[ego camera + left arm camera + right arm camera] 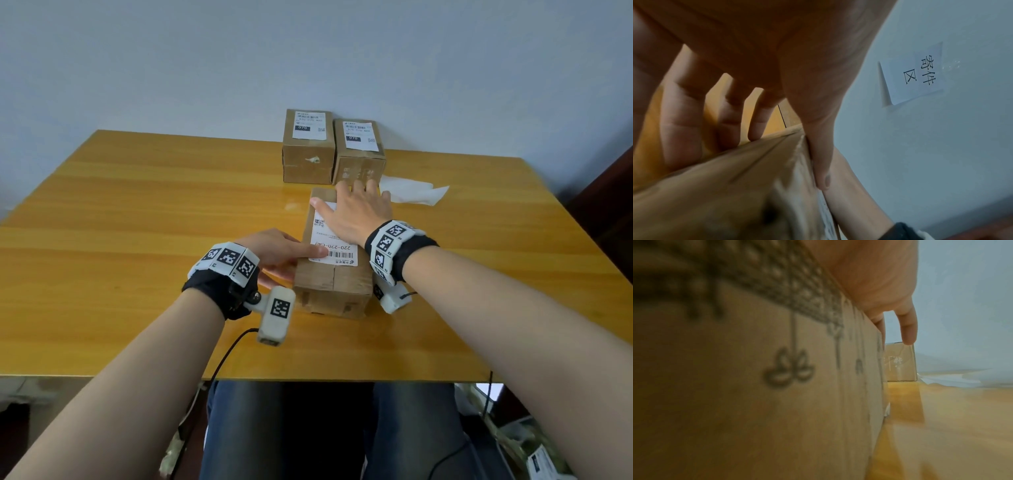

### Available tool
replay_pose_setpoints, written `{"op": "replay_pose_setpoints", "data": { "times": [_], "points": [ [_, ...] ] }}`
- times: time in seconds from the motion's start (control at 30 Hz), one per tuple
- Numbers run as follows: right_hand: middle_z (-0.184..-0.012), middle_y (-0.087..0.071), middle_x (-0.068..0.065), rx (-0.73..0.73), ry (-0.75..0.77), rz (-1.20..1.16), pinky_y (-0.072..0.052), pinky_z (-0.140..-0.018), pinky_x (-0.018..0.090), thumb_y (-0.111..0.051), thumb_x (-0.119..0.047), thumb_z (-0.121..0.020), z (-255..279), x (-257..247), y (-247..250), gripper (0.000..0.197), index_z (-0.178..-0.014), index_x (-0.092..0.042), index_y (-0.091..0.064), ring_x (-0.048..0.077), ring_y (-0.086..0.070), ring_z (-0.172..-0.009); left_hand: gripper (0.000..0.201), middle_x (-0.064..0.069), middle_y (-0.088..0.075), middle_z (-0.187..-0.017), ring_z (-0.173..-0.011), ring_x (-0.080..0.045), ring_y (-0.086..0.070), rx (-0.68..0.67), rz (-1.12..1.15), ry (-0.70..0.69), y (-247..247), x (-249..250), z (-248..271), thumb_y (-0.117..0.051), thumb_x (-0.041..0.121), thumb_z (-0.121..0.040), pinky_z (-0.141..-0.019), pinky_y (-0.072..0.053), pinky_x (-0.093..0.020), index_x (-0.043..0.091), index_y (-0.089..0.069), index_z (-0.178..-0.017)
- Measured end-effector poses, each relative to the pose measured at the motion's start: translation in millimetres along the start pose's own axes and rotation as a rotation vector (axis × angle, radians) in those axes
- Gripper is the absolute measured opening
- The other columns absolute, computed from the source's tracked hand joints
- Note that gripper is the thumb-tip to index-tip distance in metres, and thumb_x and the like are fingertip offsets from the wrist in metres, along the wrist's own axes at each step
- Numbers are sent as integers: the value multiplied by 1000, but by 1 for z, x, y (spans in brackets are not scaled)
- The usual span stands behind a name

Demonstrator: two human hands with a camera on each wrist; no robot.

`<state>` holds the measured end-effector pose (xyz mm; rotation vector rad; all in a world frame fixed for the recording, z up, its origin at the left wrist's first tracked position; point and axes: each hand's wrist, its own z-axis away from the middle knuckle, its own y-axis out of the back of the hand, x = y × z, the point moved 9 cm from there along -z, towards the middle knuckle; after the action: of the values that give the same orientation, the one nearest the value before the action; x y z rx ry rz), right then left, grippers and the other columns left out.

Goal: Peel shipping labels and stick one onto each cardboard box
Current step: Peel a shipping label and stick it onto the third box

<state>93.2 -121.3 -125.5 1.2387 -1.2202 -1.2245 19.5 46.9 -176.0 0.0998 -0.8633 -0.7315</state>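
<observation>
Both hands' fingers straight, flat on the labelled box point(334, 274); wall sign point(914, 73) only in left wrist view.

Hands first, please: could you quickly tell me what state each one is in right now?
Left hand: open, thumb pressing the label, fingers against the nearest box.
Right hand: open, flat on the same label.

head: high, looking forward-down | wrists: close, flanking shared nearest box point(334, 253)
</observation>
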Motion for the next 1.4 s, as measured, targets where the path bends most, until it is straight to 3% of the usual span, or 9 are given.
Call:
{"op": "replay_pose_setpoints", "data": {
  "times": [0.17,0.3,0.47,0.6,0.7,0.8,1.07,1.23,1.4],
  "points": [
    [-160,-44,15,-49,-13,7,-27,-114,63,-11,-82,-93,-11,3,-1,94,-154,-18,-42,39,-28,-151,65,6,-81,-94,-94,-17,-77,4,19,-11,-1,-2,1,-86,65,-63,-87,-63,-47,27,-69,-113],
    [-143,-61,12,6,10,9,-40,-101,57,-13,-81,-93,-20,3,2,90,-132,-14,-61,40,-43,-139,60,5,-81,-90,-88,-17,-76,-16,18,-9,-2,-2,1,-85,62,-66,-92,-60,-49,25,-68,-112],
    [-128,-69,13,33,47,-2,-46,-88,49,-22,-77,-97,-26,2,6,83,-116,-10,-67,41,-51,-134,57,7,-81,-92,-79,-12,-75,-79,-25,10,0,-3,-3,-85,59,-69,-103,-52,-51,27,-67,-113],
    [-78,-63,5,77,68,18,-37,-69,40,-23,-74,-100,-35,0,6,81,-86,-10,-70,34,-64,-88,60,8,-81,-92,-73,-9,-75,-101,-39,18,0,-1,-5,-85,58,-68,-105,-50,-50,28,-64,-115],
    [-66,-57,2,74,69,19,-33,-59,35,-22,-70,-102,-40,0,5,82,-78,-8,-70,26,-54,-64,53,8,-81,-92,-73,-9,-75,-124,-47,24,0,2,-5,-83,56,-73,-104,-48,-48,28,-63,-114],
    [-61,-57,2,96,85,25,-25,-50,31,-23,-68,-103,-43,0,7,80,-69,-8,-64,20,-49,-53,48,9,-81,-91,-75,-10,-75,-137,-55,28,0,4,-4,-82,55,-76,-108,-47,-51,28,-63,-111],
    [-56,-50,4,147,108,-10,-31,-58,34,-27,-65,-105,-53,-1,12,78,-57,-9,-53,19,-42,-50,50,12,-80,-85,-72,-8,-75,-109,-59,20,2,4,-7,-81,53,-79,-104,-52,-51,28,-58,-115],
    [-54,-47,5,168,120,-59,-32,-60,36,-28,-64,-106,-59,0,14,76,-54,-10,-44,22,-42,-50,54,9,-79,-87,-71,-9,-76,-95,-43,3,4,6,-10,-83,50,-78,-84,-60,-39,25,-57,-118],
    [-55,-45,6,175,131,-96,-33,-63,37,-27,-61,-108,-63,1,15,76,-55,-9,-41,22,-39,-51,51,10,-80,-84,-72,-9,-75,-108,-54,-7,3,8,-10,-81,50,-79,-81,-60,-36,25,-58,-117]
  ]
}}
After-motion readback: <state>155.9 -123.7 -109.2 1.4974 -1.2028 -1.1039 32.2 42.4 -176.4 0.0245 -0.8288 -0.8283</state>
